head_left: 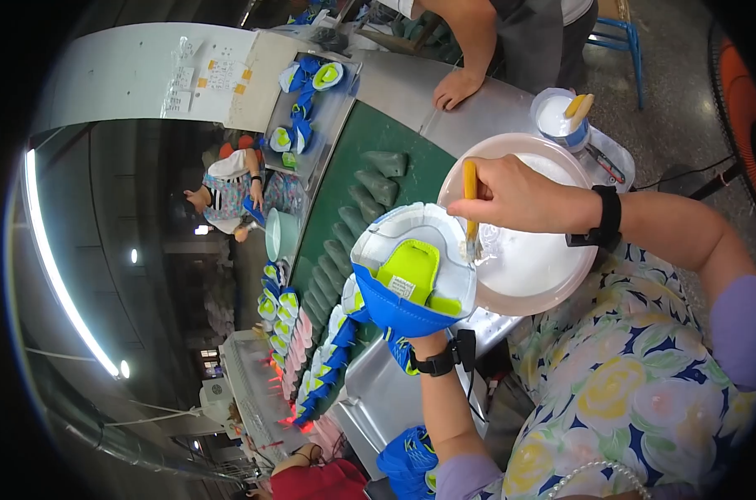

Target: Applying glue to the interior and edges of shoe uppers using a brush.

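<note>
My left hand [429,343] holds up a blue shoe upper [407,312] with a white underside edge and a lime-green lining. Most of that hand's fingers are hidden behind the upper. Closed around the yellow handle of a brush [471,200], my right hand [515,196] keeps the bristles at the upper's white rim. Just beyond the rim is a pale pink basin [511,305] holding white liquid [532,258], partly covered by my right hand and forearm.
A tub of white liquid [553,117] with yellow handles stands by the basin. Grey shoe lasts [378,187] and blue uppers [318,375] line a green conveyor belt [378,133]. Another person's hand [459,88] rests on the metal edge. An orange fan [743,133] stands far right.
</note>
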Tool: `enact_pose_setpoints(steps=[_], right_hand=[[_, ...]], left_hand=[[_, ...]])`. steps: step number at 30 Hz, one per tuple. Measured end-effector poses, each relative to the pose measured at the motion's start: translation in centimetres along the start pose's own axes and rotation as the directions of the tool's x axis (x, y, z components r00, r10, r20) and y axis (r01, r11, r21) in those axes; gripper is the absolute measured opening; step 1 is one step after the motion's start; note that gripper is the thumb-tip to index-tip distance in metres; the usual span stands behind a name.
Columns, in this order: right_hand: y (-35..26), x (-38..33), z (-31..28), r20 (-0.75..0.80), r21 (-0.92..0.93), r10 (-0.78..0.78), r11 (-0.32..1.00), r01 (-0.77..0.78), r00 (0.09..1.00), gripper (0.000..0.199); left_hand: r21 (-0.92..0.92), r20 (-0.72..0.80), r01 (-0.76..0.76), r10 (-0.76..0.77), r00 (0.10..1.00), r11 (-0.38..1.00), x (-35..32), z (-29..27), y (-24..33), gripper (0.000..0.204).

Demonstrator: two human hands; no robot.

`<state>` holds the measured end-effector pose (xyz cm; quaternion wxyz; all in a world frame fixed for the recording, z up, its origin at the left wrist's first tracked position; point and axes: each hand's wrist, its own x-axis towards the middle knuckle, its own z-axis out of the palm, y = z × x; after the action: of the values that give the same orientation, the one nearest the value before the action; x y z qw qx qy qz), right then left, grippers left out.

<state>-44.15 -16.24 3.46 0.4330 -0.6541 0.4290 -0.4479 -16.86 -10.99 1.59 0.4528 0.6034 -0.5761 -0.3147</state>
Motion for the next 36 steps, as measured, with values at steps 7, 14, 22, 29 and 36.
enact_pose_setpoints(steps=[7,14,22,29,36], right_hand=[[-0.8,-1.9,2.1,0.118,0.064,0.036,0.997,-0.044,0.992,0.031],[0.7,-2.6,-2.0,-0.07,0.209,-0.055,0.975,0.069,0.996,0.017],[3.2,-4.2,-2.9,0.024,0.284,0.147,0.947,-0.148,0.989,0.015],[4.3,-4.5,-3.9,-0.038,0.192,0.231,0.956,-0.22,0.972,0.014],[4.0,-2.6,-2.3,0.083,0.078,0.266,0.959,-0.272,0.96,0.015]], left_hand=[[-0.416,0.042,0.098,-0.088,0.995,0.904,0.3,-0.1,-2.1,0.066],[-0.728,0.039,0.097,-0.101,0.994,0.679,1.4,-1.7,-5.6,0.048],[-0.781,-0.164,0.191,-0.491,0.856,0.594,6.7,-9.4,-20.1,0.013],[-0.749,-0.191,0.254,-0.567,0.801,0.611,13.0,-11.5,-26.0,0.043],[-0.221,-0.561,0.488,-0.519,0.644,0.844,12.9,-20.7,-29.8,0.048]])
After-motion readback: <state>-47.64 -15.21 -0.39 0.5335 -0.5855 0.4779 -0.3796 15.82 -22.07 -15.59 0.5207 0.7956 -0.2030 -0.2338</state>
